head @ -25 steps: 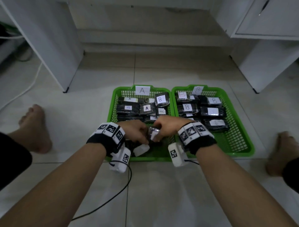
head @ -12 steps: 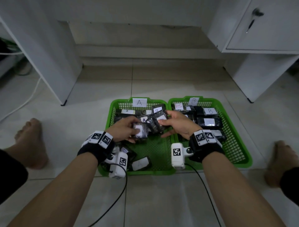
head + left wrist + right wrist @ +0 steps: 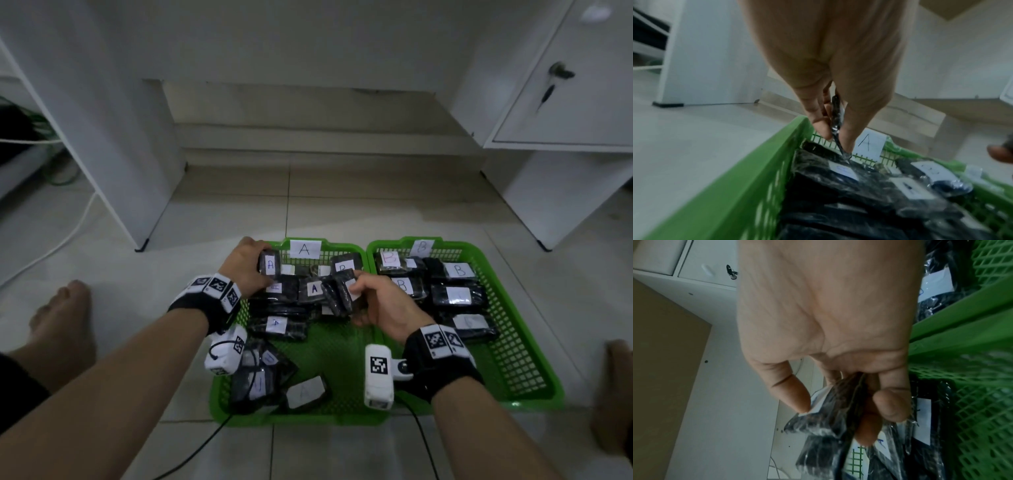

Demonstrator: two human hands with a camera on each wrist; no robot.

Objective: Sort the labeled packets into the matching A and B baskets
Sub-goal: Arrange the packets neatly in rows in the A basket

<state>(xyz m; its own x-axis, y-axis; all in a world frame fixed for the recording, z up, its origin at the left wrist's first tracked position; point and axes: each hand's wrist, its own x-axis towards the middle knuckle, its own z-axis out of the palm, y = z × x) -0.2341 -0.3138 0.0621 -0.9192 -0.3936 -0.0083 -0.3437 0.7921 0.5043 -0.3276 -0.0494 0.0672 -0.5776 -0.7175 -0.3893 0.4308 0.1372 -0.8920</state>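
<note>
Two green baskets sit side by side on the floor, basket A (image 3: 356, 416) on the left and basket B (image 3: 534, 394) on the right, each with a paper letter tag on its far wall. Both hold several black plastic packets with white labels. My left hand (image 3: 248, 265) pinches a packet marked A (image 3: 270, 263) upright at the far left corner of basket A; the left wrist view shows that packet (image 3: 836, 120) edge-on between thumb and fingers. My right hand (image 3: 378, 303) grips two packets (image 3: 342, 291) above the middle of basket A, also seen as a bundle of packets (image 3: 838, 402) in the right wrist view.
White cabinet legs (image 3: 137, 192) stand left and right of the baskets, with a step behind. Bare feet (image 3: 63, 318) rest on the tiles at both sides. Wrist-camera cables (image 3: 421, 442) trail over the floor in front. A packet marked B (image 3: 344, 265) lies at the far right of basket A.
Both hands moved away from me, from the near edge of basket A to its far half. The left hand carried its A packet to the far left corner; the right holds packets mid-basket.
</note>
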